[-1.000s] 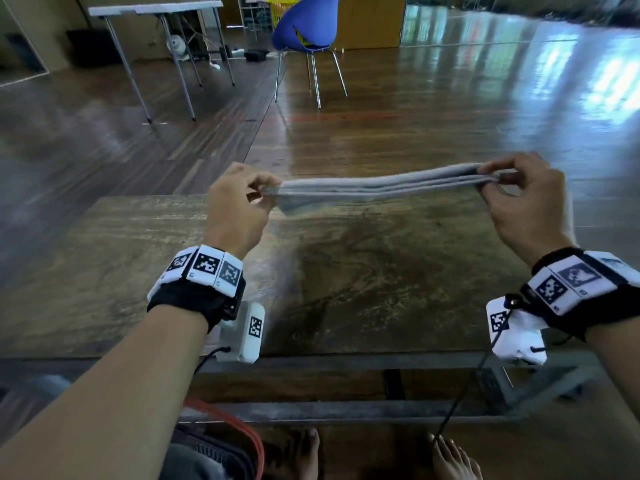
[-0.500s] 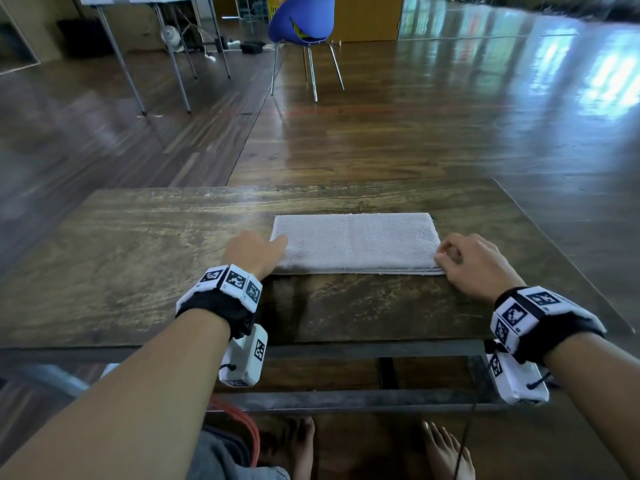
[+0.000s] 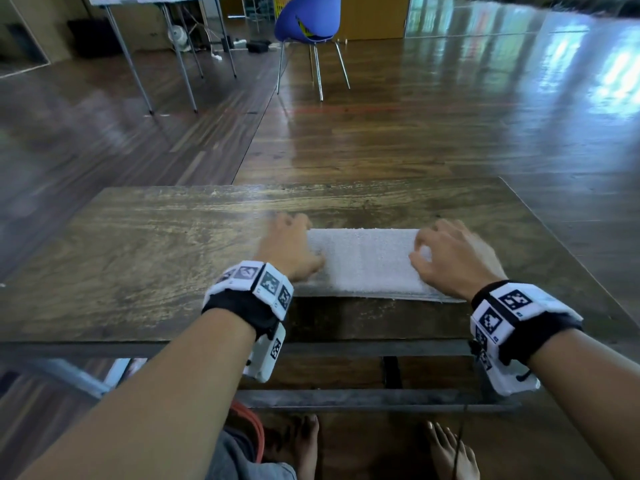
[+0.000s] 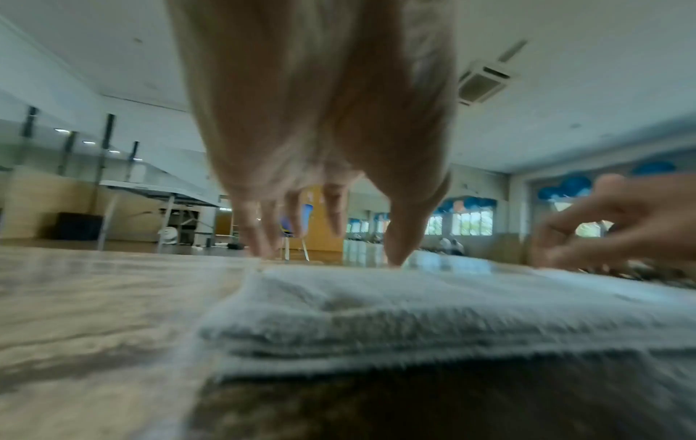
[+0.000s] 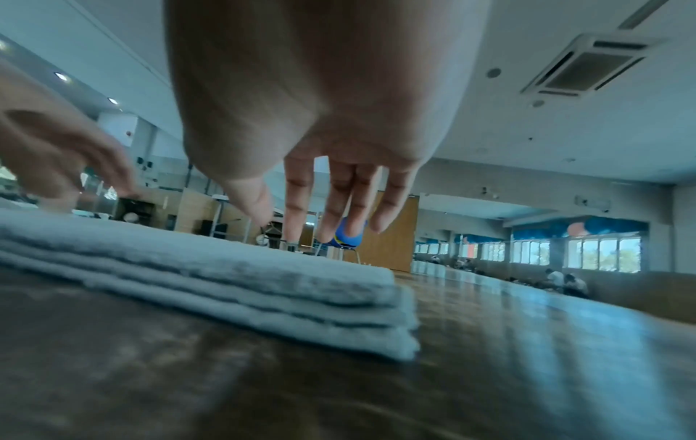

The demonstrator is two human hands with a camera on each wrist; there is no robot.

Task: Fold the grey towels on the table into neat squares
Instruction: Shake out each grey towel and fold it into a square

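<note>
- A grey towel [image 3: 367, 263], folded into a long strip of several layers, is being kept flat on the table [image 3: 138, 265], towards its near edge and right of centre.
- In the wrist views the stacked layers are being shown at both short ends [image 4: 376, 321] [image 5: 241, 285].
- The left hand [image 3: 289, 249] is being held at the towel's left end, palm down, fingers loosely spread and extended.
- In the left wrist view the left hand [image 4: 320, 134] is being seen from behind: its fingertips [image 4: 260, 244] are reaching down by the towel's far left corner, the thumb at the towel's top; contact is blurred, cannot tell.
- The right hand [image 3: 450, 261] is being held over the right end, fingers relaxed and slightly bent, nothing pinched.
- In the right wrist view the right hand [image 5: 320, 104] is being shown with its fingers [image 5: 297, 214] pointing down, straight, the index tip at the towel's top surface, the others just above.
- A blue chair [image 3: 306, 22] and a second table [image 3: 156, 0] are being seen on the wooden floor [image 3: 450, 133] beyond.
- Bare feet [image 3: 450, 452] are being seen under the table.
</note>
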